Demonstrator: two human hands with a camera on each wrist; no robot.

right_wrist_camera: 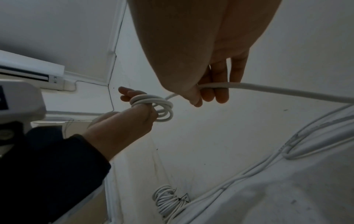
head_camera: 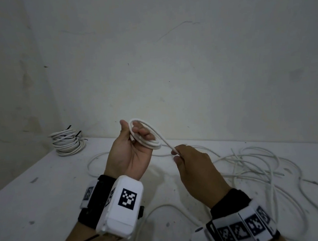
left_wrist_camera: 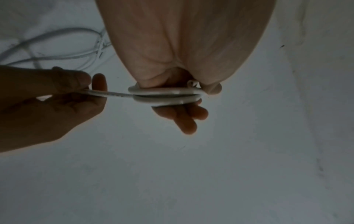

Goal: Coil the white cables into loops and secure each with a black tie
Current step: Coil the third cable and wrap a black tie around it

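In the head view, a small coil of white cable (head_camera: 146, 138) is held up above the white bench (head_camera: 46, 195) by the left hand (head_camera: 130, 153), palm upward, its fingers curled through the loops and the thumb raised beside them. From the coil a strand runs down and right to the right hand (head_camera: 194, 167), where it is pinched between thumb and fingertips. A tangle of loose white cables (head_camera: 253, 168) is spread over the bench to the right and in front. A stack of finished coils (head_camera: 67, 143) with black ties (head_camera: 78, 134) is seen at the far left corner against the wall (head_camera: 168, 62).

In the left wrist view, the coil (left_wrist_camera: 166, 95) is seen edge-on, wrapped round the left hand's fingers (left_wrist_camera: 184, 118), and the strand is gripped just beside it by the right hand (left_wrist_camera: 47, 103).

In the right wrist view, the cable (right_wrist_camera: 287, 91) is seen passing through the curled fingers (right_wrist_camera: 216, 91) of the right hand. The coil (right_wrist_camera: 153, 106) is looped on the left hand (right_wrist_camera: 124, 124), near but apart. The tied stack (right_wrist_camera: 168, 201) lies below, and an air conditioner (right_wrist_camera: 30, 72) is mounted on the wall
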